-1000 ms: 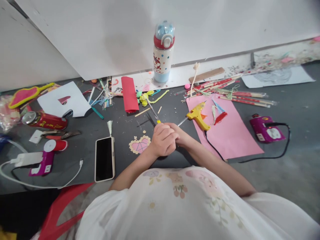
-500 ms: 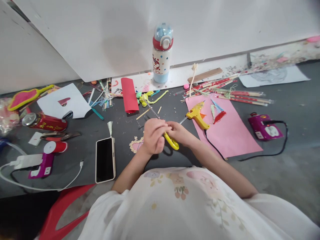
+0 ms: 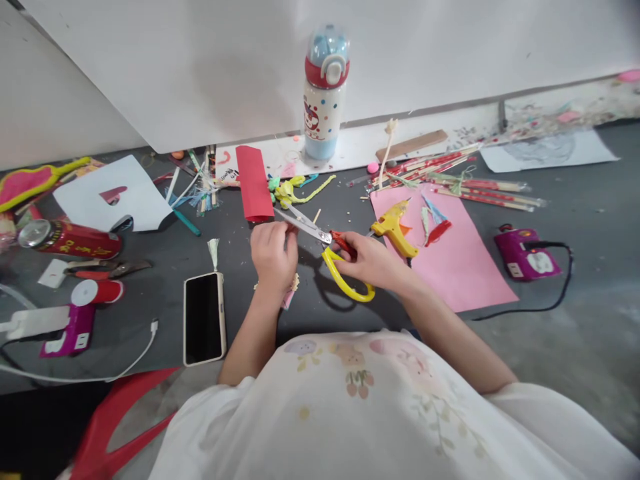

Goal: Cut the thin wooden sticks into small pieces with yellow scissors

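Observation:
A pair of scissors [image 3: 320, 235] with one yellow and one red handle is gripped in my right hand [image 3: 373, 260]. Its blades are parted a little and point up and to the left. Close to the blade tips, my left hand [image 3: 274, 257] is closed, and whatever it pinches is hidden by the fingers. Under my left wrist a pink piece edged with pale bits [image 3: 290, 295] shows only in part. Just beyond the blades lie a red folded paper [image 3: 254, 185] and a yellow-green string bundle [image 3: 290, 191].
A bottle [image 3: 326, 100] stands at the back. To the right are a yellow glue gun [image 3: 395, 229] on pink paper [image 3: 463, 277] and several wrapped sticks [image 3: 490, 193]. At left lie a phone [image 3: 204, 320], a red can [image 3: 70, 241], pliers [image 3: 107, 269] and a thread spool [image 3: 97, 291].
My hands have moved apart, the left one going left. The scissors have turned and their blades now show spread. A loose stick near the red paper is no longer visible on the table.

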`<state>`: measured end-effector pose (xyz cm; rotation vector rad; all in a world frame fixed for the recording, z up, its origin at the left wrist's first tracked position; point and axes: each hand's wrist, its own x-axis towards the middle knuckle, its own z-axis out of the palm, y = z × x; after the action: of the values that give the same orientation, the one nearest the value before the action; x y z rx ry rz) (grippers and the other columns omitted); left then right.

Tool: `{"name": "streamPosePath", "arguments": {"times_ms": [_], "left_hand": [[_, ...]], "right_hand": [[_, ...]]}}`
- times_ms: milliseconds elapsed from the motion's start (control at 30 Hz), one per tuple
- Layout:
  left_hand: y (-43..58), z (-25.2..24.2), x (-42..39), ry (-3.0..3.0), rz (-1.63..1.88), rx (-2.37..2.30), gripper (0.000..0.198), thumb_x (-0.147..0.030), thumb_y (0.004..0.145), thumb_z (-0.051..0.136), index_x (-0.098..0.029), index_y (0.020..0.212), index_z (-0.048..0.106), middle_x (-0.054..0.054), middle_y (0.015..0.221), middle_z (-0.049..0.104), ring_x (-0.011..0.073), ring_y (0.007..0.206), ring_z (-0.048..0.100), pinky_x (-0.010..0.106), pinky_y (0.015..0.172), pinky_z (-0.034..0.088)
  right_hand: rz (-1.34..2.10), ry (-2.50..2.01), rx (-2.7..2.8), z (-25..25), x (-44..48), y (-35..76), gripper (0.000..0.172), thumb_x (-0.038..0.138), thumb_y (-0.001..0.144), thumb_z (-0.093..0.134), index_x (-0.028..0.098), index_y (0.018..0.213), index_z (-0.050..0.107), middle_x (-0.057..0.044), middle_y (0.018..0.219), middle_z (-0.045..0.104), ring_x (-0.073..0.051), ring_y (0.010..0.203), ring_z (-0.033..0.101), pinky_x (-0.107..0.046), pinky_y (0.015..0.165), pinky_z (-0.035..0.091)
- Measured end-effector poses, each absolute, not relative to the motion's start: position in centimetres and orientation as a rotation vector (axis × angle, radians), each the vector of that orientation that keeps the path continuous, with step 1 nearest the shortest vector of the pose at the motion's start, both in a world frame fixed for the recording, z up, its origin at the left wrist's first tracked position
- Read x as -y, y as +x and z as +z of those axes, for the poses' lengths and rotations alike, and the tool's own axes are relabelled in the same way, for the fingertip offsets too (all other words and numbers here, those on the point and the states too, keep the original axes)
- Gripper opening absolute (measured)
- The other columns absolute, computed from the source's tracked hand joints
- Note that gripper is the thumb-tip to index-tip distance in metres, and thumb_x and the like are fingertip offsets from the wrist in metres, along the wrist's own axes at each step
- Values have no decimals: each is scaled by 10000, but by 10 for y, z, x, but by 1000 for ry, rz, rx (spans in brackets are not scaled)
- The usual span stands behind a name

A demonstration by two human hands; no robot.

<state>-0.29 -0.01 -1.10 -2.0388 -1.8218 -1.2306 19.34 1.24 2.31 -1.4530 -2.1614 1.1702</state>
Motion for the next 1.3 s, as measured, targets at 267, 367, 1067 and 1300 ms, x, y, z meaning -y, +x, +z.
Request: {"name": "streamPosePath", "arguments": {"times_ms": [267, 367, 1067, 1300], "left_hand": [[-2, -2, 4, -2095, -1289, 1757, 228, -168, 855, 438, -176, 720, 622, 45, 726, 639, 153, 755, 577, 295, 712, 453], [-2, 0, 5, -2122, -1280, 1783, 248, -179, 861, 427, -181, 695, 612, 36, 701, 622, 150, 741, 573, 293, 709, 449], [-3, -6, 1, -2270, -1131, 1807, 233, -209, 892, 396, -176, 869, 626, 50, 784, 629, 168, 788, 541, 300, 738, 414], [11, 1, 14, -2143, -1324, 1617, 353, -246, 879, 419, -144, 1203, 519, 126, 1087, 614, 204, 1051, 542, 366, 930, 397]], "right_hand": [[1110, -1466, 2173, 24, -12, 193, 288, 362, 667, 630, 201, 880, 519, 27, 661, 541, -124, 573, 495, -244, 536, 323], [1112, -1465, 2171, 23, -12, 193, 332, 392, 662, 639, 196, 905, 527, 17, 671, 547, -131, 577, 496, -249, 534, 319], [1286, -1504, 2121, 18, -9, 193, 200, 375, 712, 574, 196, 678, 490, 35, 579, 490, -98, 513, 386, -248, 501, 264], [1702, -1448, 1616, -2, -5, 172, 321, 498, 729, 535, 179, 752, 561, 19, 605, 532, -110, 527, 451, -232, 478, 336]]}}
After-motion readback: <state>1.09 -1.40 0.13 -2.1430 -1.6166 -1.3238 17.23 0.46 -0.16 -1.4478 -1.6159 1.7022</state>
